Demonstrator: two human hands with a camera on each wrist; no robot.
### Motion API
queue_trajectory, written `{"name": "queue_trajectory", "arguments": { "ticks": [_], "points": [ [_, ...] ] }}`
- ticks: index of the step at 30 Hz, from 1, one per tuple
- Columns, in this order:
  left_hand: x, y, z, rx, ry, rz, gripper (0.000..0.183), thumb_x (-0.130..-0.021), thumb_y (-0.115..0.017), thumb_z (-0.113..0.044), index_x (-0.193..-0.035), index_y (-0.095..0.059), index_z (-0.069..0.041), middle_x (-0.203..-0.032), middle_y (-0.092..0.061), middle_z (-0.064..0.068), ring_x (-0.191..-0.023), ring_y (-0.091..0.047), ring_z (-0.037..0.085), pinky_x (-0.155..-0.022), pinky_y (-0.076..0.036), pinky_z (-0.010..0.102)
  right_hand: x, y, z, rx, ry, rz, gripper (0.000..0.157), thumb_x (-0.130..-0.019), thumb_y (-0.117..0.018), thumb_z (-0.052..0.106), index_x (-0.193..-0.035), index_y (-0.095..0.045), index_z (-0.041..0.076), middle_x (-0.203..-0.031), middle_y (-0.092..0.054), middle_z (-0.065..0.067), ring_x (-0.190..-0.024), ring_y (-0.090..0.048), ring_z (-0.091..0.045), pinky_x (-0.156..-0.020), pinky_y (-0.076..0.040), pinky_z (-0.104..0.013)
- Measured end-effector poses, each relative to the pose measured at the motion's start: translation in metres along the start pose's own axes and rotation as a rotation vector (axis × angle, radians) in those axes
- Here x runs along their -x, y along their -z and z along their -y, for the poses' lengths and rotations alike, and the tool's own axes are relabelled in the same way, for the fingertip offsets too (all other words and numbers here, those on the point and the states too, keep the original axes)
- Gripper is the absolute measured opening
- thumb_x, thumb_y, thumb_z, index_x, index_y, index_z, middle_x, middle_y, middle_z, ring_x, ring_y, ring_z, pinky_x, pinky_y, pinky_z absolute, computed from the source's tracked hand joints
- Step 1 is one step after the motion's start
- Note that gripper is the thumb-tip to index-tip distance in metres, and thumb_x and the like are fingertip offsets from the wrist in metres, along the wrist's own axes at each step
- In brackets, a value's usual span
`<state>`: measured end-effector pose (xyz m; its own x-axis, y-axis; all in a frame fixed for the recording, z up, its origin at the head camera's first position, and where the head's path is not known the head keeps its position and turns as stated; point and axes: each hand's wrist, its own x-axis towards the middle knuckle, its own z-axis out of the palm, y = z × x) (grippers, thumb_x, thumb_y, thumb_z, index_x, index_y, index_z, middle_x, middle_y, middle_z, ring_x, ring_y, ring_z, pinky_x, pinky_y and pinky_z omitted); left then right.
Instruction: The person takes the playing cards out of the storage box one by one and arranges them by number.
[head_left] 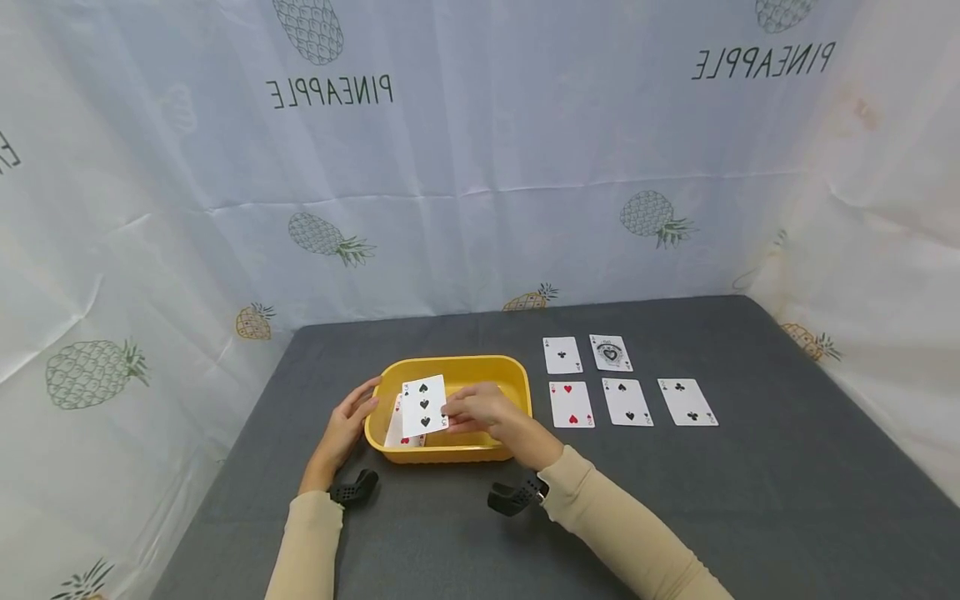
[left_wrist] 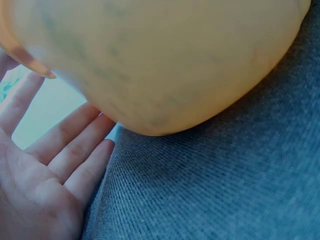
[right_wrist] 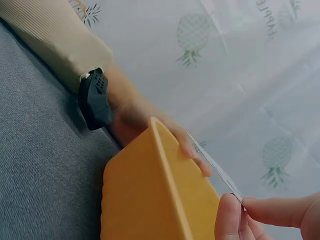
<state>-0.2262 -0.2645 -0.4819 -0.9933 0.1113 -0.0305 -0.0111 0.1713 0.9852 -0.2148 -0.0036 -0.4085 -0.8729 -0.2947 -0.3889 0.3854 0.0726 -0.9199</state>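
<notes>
Head view: right hand (head_left: 486, 407) pinches card (head_left: 423, 406) over tub (head_left: 450, 455); straight-fingered left hand (head_left: 346, 424) touches left end. Probably transferring; next needs steadiness.

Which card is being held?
The three of spades, pinched by the right hand over the yellow tray; the other visible cards are inside it or on the table.

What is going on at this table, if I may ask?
A person holds a three of spades in the right hand, above a yellow tray. The left hand touches the tray's left side. At least one red card lies in the tray, partly hidden by the held one. To the right, five face-up cards lie on the grey table, two behind three.
</notes>
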Motion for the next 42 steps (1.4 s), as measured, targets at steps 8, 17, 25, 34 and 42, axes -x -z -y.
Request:
{"name": "queue_trajectory", "arguments": {
  "ticks": [8,17,25,34,42],
  "points": [
    [0.0,-0.001,-0.001,-0.002,-0.003,0.008,0.056,-0.101,-0.049,-0.031,-0.15,-0.032,-0.009,-0.148,-0.041,0.017,-0.104,-0.056,-0.014,-0.086,-0.05,0.012,0.02,0.026,0.001,0.069,0.056,0.058,0.019,-0.088,-0.065,0.004,-0.102,-0.065,-0.008,-0.069,-0.06,-0.002,-0.057,-0.06,-0.008,-0.068,-0.059,-0.028],
    [0.001,0.003,0.003,0.011,-0.017,0.02,0.056,-0.1,-0.051,-0.031,-0.15,-0.033,-0.01,-0.121,-0.052,-0.02,-0.106,-0.058,-0.01,-0.085,-0.051,0.013,0.035,0.05,-0.001,0.056,0.073,0.043,0.024,-0.088,-0.064,0.002,-0.107,-0.062,-0.012,-0.072,-0.06,-0.001,-0.059,-0.061,-0.008,-0.061,-0.057,-0.022],
    [0.001,0.001,0.002,-0.007,0.007,0.015,0.056,-0.101,-0.05,-0.031,-0.15,-0.032,-0.011,-0.15,-0.039,0.021,-0.104,-0.057,-0.013,-0.085,-0.05,0.011,0.048,0.084,-0.004,0.101,0.082,0.053,0.022,-0.088,-0.064,0.003,-0.105,-0.062,-0.011,-0.071,-0.063,0.001,-0.062,-0.063,-0.007,-0.065,-0.058,-0.023],
    [0.001,0.0,0.002,-0.009,0.014,0.007,0.056,-0.101,-0.049,-0.031,-0.15,-0.031,-0.01,-0.151,-0.037,0.024,-0.103,-0.057,-0.013,-0.085,-0.05,0.011,0.06,0.13,-0.015,0.163,0.051,0.045,0.015,-0.087,-0.064,0.005,-0.098,-0.063,-0.006,-0.072,-0.064,0.002,-0.064,-0.063,-0.007,-0.065,-0.058,-0.022],
    [0.0,-0.001,0.001,-0.004,0.014,-0.002,0.057,-0.1,-0.051,-0.032,-0.15,-0.033,-0.011,-0.15,-0.039,0.022,-0.103,-0.057,-0.012,-0.085,-0.05,0.012,0.075,0.162,-0.023,0.243,0.037,0.071,0.015,-0.088,-0.065,0.01,-0.096,-0.064,-0.003,-0.07,-0.065,0.003,-0.066,-0.064,-0.006,-0.066,-0.058,-0.022]
  ]
}}
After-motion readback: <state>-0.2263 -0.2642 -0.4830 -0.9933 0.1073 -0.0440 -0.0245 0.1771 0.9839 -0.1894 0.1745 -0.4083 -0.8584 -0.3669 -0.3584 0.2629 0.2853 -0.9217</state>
